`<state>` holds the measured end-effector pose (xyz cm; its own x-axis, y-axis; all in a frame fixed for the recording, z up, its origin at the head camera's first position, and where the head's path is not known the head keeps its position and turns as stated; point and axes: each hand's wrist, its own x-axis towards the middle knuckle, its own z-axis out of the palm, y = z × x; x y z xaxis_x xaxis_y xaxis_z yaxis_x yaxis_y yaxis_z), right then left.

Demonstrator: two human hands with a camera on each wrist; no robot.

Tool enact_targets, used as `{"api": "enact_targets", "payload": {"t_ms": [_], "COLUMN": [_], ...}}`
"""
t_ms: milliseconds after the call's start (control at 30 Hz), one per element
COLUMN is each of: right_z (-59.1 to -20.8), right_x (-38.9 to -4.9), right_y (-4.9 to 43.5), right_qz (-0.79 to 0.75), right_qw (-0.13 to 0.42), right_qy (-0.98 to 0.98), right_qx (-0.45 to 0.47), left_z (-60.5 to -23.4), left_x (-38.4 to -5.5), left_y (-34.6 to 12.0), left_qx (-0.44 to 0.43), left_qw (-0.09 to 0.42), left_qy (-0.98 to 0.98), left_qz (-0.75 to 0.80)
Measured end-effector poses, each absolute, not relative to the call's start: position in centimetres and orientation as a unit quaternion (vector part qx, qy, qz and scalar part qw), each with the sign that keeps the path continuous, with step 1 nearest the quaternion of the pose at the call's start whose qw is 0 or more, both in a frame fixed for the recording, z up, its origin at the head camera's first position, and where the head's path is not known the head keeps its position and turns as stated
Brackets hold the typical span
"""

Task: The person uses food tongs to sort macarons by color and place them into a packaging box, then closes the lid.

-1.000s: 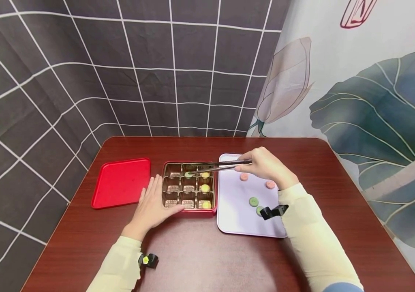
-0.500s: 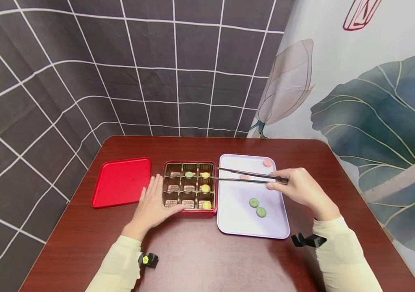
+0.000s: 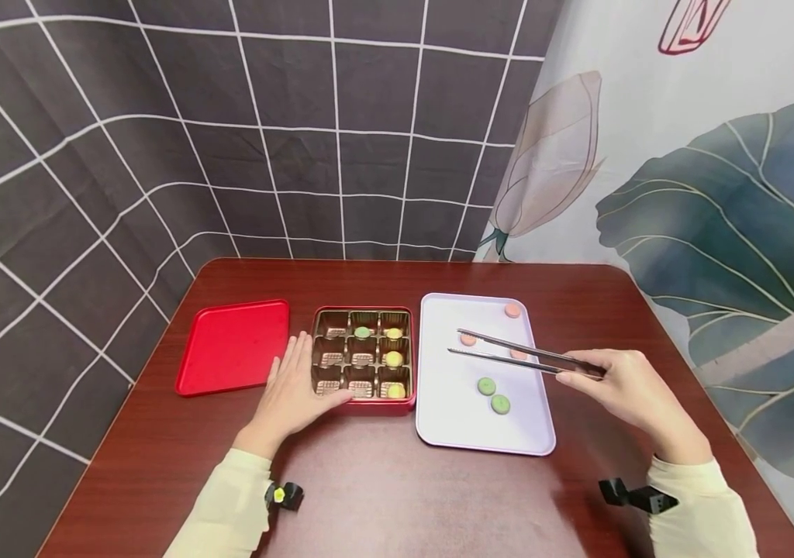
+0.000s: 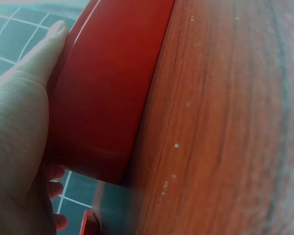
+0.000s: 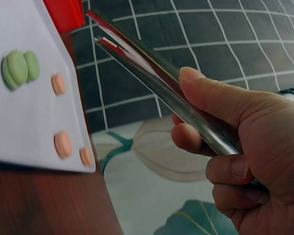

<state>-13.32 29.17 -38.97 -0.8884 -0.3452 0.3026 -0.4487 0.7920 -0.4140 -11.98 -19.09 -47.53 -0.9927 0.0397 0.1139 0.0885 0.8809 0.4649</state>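
Observation:
My left hand (image 3: 292,395) rests along the left side of a red box (image 3: 378,409), its thumb at the front edge and fingers straight; the left wrist view shows the thumb against the red wall (image 4: 108,88). The box has a gold divided insert. Yellow macarons (image 3: 393,359) stand down its right column, and a green macaron (image 3: 362,332) is in the back middle compartment. My right hand (image 3: 637,395) grips metal tongs (image 3: 529,350), arms spread and nothing between the serrated tips (image 5: 108,42). They hang over a white tray (image 3: 446,415) with two green macarons (image 3: 486,386) and pink macarons (image 3: 512,310).
A flat red lid (image 3: 233,349) lies left of the box on the brown wooden table (image 3: 369,496). The tray stands close beside the box's right side. A dark gridded curtain (image 3: 299,155) hangs behind the table, with a flower-printed cloth (image 3: 718,232) at the right.
The tongs have left the green macaron in the back middle compartment. My right hand has drawn them right and nearer, over the tray. My left hand stays at the box.

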Motion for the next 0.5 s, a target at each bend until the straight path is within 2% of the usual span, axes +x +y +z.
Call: {"api": "enact_targets", "payload": {"t_ms": [500], "right_z": [-39.6], "right_x": [-11.0], "right_y": [32.1], "right_qz": [0.247], "right_qw": [0.129], "right_qy": [-0.943], "right_qx": [0.181], "left_z": [-47.7], "left_x": [-12.0], "left_y": [-19.1], "left_qx": [-0.036], "left_qw": [0.054], "left_qy": [-0.968], "left_qz": [-0.243]}}
